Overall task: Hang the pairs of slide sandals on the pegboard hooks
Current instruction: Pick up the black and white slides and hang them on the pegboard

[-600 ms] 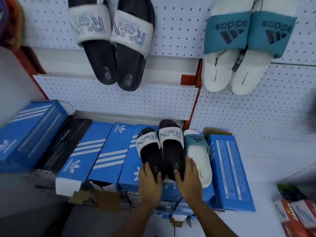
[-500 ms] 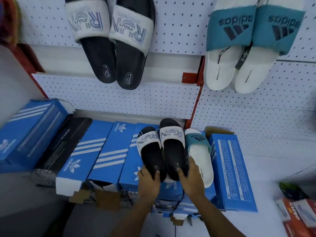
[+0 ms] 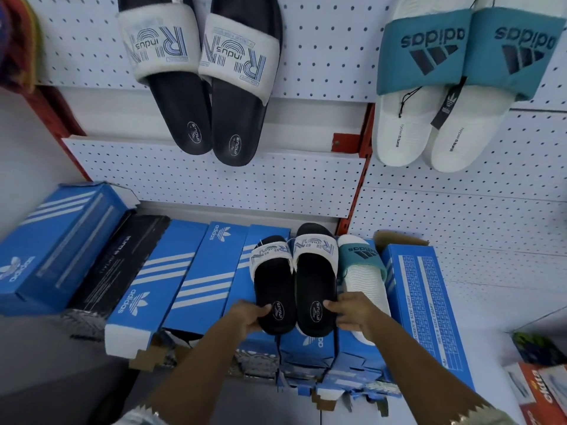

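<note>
While held: the black pair of slides [image 3: 293, 280] with white straps lies side by side on the blue shoe boxes [image 3: 184, 271], heels toward the person.
Left hand [image 3: 247, 315]: fingers wrapped round the heel of the left slide.
Right hand [image 3: 352, 312]: gripping the heel of the right slide (thumb on the insole logo).
Beside it: a white slide with teal strap [image 3: 362, 271], touching the right slide.
Pegboard [image 3: 322, 56]: a matching black pair [image 3: 208, 81] hangs upper left; a white and teal pair [image 3: 445, 87] hangs upper right.
</note>
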Demonstrator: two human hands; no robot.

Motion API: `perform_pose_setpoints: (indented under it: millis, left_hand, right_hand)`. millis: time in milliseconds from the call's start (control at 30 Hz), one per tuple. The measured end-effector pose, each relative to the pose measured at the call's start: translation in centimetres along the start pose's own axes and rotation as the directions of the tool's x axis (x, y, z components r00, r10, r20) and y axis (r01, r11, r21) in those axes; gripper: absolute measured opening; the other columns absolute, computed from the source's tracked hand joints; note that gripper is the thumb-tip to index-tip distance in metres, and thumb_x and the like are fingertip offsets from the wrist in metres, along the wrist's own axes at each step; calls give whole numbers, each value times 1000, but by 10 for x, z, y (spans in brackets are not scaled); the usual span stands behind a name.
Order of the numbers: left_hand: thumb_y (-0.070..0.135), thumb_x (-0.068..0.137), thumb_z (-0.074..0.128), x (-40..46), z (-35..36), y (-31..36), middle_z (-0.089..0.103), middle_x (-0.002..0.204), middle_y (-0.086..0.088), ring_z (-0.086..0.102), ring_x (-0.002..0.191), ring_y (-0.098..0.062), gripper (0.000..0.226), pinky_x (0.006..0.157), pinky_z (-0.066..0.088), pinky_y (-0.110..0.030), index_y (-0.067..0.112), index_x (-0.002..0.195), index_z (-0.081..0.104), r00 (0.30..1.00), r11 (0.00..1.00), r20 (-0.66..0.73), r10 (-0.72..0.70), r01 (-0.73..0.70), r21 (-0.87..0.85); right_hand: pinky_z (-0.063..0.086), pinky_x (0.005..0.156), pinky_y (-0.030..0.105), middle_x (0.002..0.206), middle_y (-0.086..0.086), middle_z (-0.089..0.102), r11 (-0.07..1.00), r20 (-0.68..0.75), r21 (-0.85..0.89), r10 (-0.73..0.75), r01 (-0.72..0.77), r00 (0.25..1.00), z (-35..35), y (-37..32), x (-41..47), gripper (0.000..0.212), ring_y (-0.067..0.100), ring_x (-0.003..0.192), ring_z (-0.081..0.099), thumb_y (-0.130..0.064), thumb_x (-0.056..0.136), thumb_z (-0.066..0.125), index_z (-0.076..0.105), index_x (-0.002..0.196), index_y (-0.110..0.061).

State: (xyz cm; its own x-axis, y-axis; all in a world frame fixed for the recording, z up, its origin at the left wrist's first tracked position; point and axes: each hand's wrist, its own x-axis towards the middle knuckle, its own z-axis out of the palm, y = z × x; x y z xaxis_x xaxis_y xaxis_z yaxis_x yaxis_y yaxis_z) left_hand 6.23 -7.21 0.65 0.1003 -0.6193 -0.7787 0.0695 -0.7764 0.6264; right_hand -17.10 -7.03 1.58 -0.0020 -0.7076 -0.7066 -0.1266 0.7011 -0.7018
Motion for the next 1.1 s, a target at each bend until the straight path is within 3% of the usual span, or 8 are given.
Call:
perform_pose_setpoints:
  millis: [167,233,433,533,667,800,933,1100]
  left_hand:
    - [-5,86,61,-20,-14,-15,57,126,-28,58,103,-36,22,87,49,-44,-8,107,55,987,984,-32,154,-157,-86]
    - [-4,86,63,-31,-21,-20,59,121,-27,59,102,-37,10,85,49,-43,0,93,58,961,955,-80,265,-273,-114]
    - [-1,88,61,-81,-44,4,67,97,-8,65,91,-23,17,67,57,-22,7,102,57,796,773,-136,590,-605,-189]
    - [0,88,61,-109,-56,31,67,96,-4,65,92,-20,16,87,52,-38,10,101,57,705,674,-182,686,-709,-206]
    - [0,87,62,-142,-66,66,67,94,0,65,88,-10,19,89,52,-32,13,100,57,572,517,-290,767,-819,-249]
    - [1,86,63,-170,-76,100,63,92,8,65,80,4,26,70,54,-10,18,104,55,440,349,-421,793,-895,-278]
    - [6,87,63,-190,-90,132,64,95,7,62,93,-10,27,84,50,-22,21,108,55,373,271,-458,807,-923,-274]
    - [4,87,63,-192,-110,164,67,107,-9,64,100,-20,31,76,56,-13,6,118,58,330,258,-450,830,-942,-214]
  right_hand:
    - [58,62,31,107,15,69,994,7,97,-50,49,999,11,6,-16,38,28,87,69,-4,82,71,59,118,1]
    - [58,80,43,103,15,69,986,-5,128,-108,108,994,17,2,-25,38,39,98,68,-2,82,69,59,119,0]
    - [52,83,34,103,0,71,915,29,188,-367,356,930,40,-42,-67,31,19,95,67,-9,87,66,60,116,-14]
    - [53,81,31,99,-2,71,843,36,222,-510,490,860,54,-77,-91,22,14,92,66,-9,88,63,61,106,-21]
    - [55,75,27,102,3,71,742,10,228,-649,630,761,68,-120,-118,23,15,95,67,-11,89,63,60,110,-20]
    - [56,75,25,110,9,67,655,-12,238,-737,717,676,83,-163,-140,23,21,104,65,-13,89,63,61,110,-22]
    - [55,81,31,109,6,66,588,-18,231,-794,775,607,98,-205,-160,27,20,103,65,-15,88,65,60,113,-22]
    - [54,71,24,89,-3,65,573,0,231,-808,786,589,113,-237,-169,23,18,92,65,-13,88,65,60,110,-20]
